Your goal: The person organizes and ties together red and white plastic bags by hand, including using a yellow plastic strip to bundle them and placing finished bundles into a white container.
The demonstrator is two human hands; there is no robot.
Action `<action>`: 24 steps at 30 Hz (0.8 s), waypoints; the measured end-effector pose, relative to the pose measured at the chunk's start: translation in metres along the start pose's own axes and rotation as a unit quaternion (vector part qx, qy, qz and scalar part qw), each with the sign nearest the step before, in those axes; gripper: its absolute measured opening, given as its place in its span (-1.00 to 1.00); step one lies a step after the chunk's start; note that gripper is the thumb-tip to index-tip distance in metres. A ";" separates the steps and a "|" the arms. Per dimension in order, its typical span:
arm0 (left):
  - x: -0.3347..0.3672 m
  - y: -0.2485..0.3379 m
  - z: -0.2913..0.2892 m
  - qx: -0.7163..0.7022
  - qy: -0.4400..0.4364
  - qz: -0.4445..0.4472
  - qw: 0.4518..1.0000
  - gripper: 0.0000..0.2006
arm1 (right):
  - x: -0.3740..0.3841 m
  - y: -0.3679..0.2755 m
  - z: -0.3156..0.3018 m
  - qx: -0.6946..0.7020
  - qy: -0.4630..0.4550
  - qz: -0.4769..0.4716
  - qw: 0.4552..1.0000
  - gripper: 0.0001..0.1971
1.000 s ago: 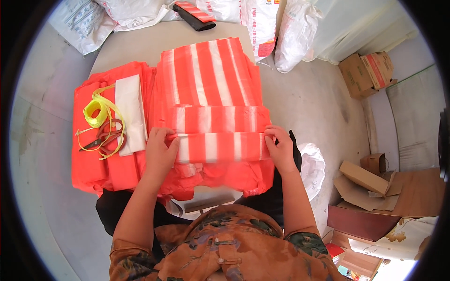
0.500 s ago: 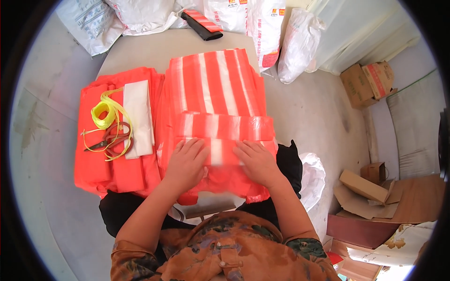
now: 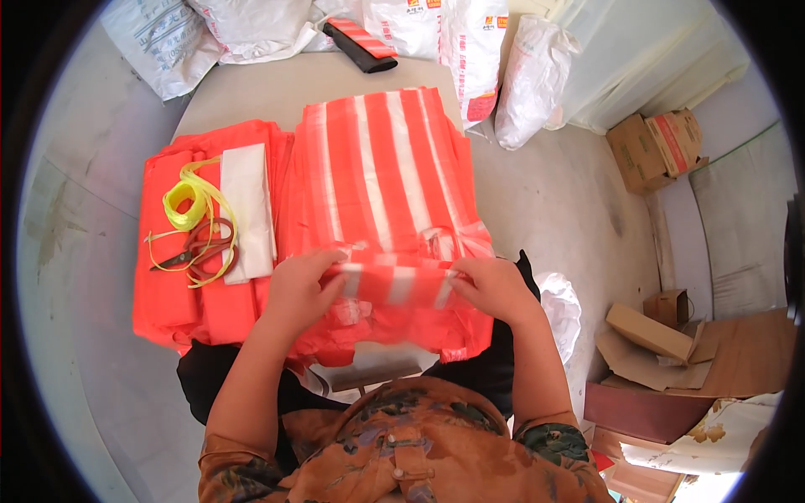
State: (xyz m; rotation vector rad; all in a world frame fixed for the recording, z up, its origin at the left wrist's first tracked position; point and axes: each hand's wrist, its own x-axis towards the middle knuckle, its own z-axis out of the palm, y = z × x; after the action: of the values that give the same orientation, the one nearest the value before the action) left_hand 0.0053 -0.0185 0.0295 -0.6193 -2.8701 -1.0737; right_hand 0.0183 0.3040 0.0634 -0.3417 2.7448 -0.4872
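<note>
A thick stack of red-and-white striped plastic sheets or bags (image 3: 377, 159) lies in front of me; their exact kind I cannot tell. At its near end, a narrow folded striped plastic strip (image 3: 394, 283) is stretched between my hands, blurred by motion. My left hand (image 3: 303, 285) pinches the strip's left end, thumb toward the middle. The right end is pinched by my right hand (image 3: 496, 287). Left of the stack, plain red folded plastic (image 3: 172, 243) carries a white folded sheet (image 3: 249, 201), a yellow ribbon roll (image 3: 186, 204) and red-handled scissors (image 3: 205, 250).
Beyond the stack, the beige tabletop (image 3: 277, 88) holds a black-and-striped roll (image 3: 362, 46). White woven sacks (image 3: 251, 29) stand along the far edge. A white bag (image 3: 558, 314) sits by my right knee, and cardboard boxes (image 3: 658, 151) are on the right.
Both hands have gone from lying flat on the folded striped flap to pinching its ends. The flap has been lifted and folded narrower, toward me.
</note>
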 end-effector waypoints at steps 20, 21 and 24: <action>-0.007 0.020 0.062 0.190 0.003 0.166 0.968 -0.50 | 0.005 -0.041 0.040 0.003 0.008 -0.121 0.993 -0.47; -0.007 0.017 0.065 0.181 -0.003 0.189 0.965 -0.56 | 0.000 -0.048 0.034 0.005 -0.045 -0.089 0.995 -0.49; -0.014 0.023 0.062 0.177 -0.021 0.197 0.964 -0.67 | -0.010 -0.058 0.025 0.001 -0.104 -0.056 0.993 -0.54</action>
State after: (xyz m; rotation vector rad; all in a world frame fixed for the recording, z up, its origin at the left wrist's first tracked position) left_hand 0.0341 0.0310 -0.0054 -1.1216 -2.6958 -0.4834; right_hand 0.0467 0.2471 0.0655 -0.5179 2.5328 -0.4544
